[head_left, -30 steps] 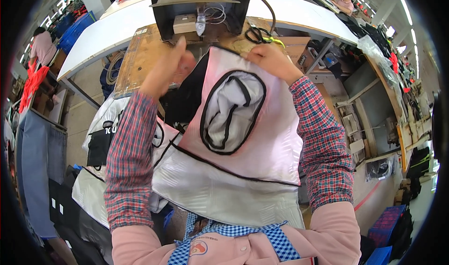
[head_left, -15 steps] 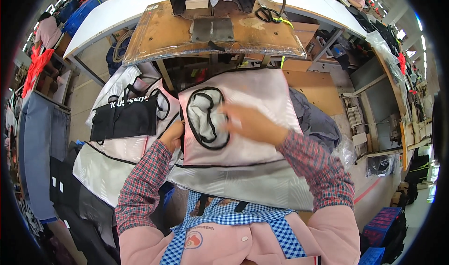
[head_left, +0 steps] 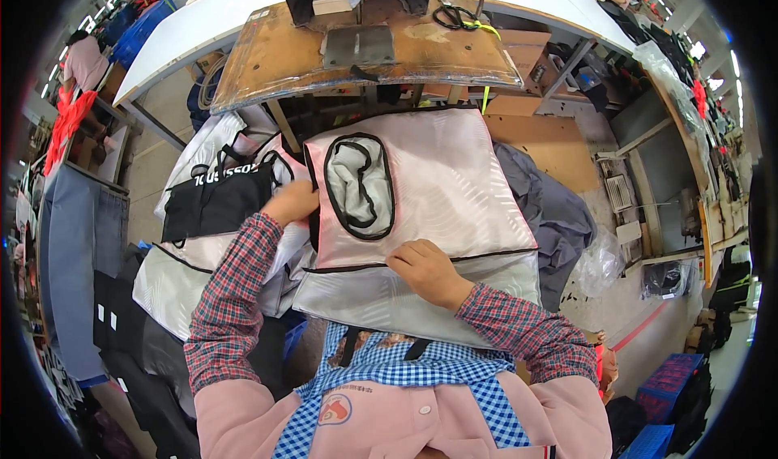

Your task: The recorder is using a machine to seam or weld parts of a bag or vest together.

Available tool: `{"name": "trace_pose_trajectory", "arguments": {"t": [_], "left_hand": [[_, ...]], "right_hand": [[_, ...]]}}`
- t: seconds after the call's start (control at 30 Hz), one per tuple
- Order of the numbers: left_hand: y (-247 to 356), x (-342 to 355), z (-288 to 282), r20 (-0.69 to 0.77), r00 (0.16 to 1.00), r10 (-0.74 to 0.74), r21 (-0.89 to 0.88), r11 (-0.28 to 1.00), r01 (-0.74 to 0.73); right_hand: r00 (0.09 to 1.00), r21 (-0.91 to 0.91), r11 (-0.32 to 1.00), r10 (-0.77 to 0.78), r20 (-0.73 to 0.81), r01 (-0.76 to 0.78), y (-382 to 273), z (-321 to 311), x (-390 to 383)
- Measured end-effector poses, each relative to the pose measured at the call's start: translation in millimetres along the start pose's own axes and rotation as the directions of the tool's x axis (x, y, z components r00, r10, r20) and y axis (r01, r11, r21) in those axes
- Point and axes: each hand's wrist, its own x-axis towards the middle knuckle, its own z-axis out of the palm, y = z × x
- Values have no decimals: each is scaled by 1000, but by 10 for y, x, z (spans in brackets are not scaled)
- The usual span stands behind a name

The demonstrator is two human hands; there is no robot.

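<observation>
Worktop [head_left: 446,54] at twelve o'clock could snag the pale, black-edged panel [head_left: 450,167] at centre, if the panel is raised carelessly. The oval insert [head_left: 359,187], toward the panel's nine o'clock, could crease if tugged unevenly. Left hand [head_left: 293,203] curls its fingers at the nine-o'clock edge, right hand [head_left: 421,269] at six; whether either grips cannot be told. Unlike the earlier frame, the right hand is off the oval insert.
</observation>
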Motion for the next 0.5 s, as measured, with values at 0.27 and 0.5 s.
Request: {"name": "trace_pose_trajectory", "arguments": {"t": [0.27,0.5], "left_hand": [[936,379,-1216,-767,27,641,584,716,-383],[1302,-292,-1326,-445,807,387,-713,392,-581]], "right_hand": [[984,122,986,130,-126,-114,-93,-415,88],[879,149,936,352,-322,-320,229,-1098,275]]}}
